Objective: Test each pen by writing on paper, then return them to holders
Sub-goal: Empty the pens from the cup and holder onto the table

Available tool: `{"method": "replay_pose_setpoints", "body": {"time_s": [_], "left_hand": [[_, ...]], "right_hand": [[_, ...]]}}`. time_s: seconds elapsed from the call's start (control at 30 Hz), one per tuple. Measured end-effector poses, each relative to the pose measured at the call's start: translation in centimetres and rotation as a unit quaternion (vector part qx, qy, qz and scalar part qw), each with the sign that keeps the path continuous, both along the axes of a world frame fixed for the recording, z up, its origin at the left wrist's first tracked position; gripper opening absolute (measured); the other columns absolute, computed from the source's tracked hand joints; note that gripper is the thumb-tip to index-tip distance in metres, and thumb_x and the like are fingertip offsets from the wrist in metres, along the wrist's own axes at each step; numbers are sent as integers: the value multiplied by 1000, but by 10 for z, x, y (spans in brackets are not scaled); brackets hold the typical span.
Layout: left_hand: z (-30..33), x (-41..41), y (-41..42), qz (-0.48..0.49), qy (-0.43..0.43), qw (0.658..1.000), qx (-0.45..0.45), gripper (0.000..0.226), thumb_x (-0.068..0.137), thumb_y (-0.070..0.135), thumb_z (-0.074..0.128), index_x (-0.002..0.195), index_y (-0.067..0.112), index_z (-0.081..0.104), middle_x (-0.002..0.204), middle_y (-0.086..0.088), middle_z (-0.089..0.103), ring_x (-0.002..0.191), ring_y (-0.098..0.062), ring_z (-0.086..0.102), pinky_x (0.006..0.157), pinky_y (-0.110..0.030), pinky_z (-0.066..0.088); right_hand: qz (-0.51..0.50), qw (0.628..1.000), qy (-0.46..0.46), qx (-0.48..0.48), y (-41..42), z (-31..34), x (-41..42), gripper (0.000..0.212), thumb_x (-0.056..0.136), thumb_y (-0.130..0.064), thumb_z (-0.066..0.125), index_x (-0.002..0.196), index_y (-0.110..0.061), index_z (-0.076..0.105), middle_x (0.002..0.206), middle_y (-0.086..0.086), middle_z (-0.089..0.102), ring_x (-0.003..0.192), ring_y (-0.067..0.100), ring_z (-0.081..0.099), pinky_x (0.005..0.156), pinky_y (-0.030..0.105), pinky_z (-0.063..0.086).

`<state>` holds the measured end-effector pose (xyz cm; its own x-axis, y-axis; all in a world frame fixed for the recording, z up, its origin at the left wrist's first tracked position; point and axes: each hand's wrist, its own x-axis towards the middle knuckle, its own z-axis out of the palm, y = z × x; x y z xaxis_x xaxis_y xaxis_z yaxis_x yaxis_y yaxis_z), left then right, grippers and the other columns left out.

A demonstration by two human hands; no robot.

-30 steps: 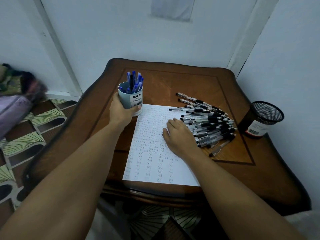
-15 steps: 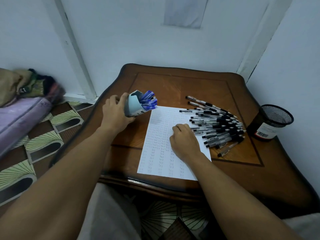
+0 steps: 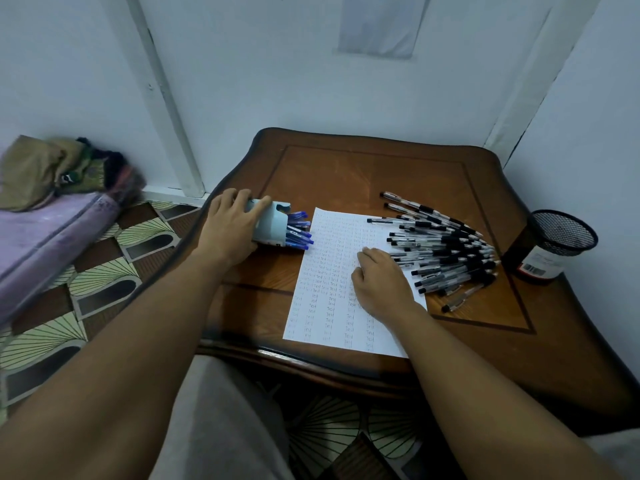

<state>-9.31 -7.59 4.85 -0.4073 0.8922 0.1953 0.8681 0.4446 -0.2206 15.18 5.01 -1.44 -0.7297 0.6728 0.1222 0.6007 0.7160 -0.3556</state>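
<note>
My left hand (image 3: pixel 230 225) grips a pale blue cup holder (image 3: pixel 272 223) tipped on its side at the table's left. Several blue pens (image 3: pixel 298 232) stick out of its mouth toward the white paper (image 3: pixel 330 289), which is covered in rows of written words. My right hand (image 3: pixel 379 282) rests on the paper's right part, fingers loosely curled and holding nothing. A heap of black-capped pens (image 3: pixel 446 249) lies fanned out just right of that hand. A black mesh holder (image 3: pixel 550 245) stands upright at the table's right edge.
The brown wooden table (image 3: pixel 363 168) stands in a corner between white walls. Folded cloth and a purple mattress (image 3: pixel 45 233) lie on the patterned floor at left. My grey-clad knee (image 3: pixel 221 420) sits below the table's front edge.
My left hand has tipped the blue holder from upright onto its side, so the blue pens now point right at the paper. My right hand has stayed on the paper.
</note>
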Motion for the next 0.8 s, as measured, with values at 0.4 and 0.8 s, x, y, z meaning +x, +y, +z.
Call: {"method": "replay_pose_setpoints", "body": {"time_s": [0.4,0.8], "left_hand": [[17,6,-2,-9,93,995,-44,86,84,31,74,151,29,21,151,-12,27,140,-35,22,116,-44,22],[22,12,-10,5,182,979,-92,81,84,30,71,146,27,19,149,-14,26,139,-35,24,114,-40,22]], "right_hand": [[-26,990,80,114,-9,-11,21,41,89,-23,38,97,-1,71,94,8,67,91,26,60,85,43,52],[-31,990,87,104,-3,-16,19,28,87,-18,46,94,-2,67,90,8,64,87,25,57,80,41,49]]}}
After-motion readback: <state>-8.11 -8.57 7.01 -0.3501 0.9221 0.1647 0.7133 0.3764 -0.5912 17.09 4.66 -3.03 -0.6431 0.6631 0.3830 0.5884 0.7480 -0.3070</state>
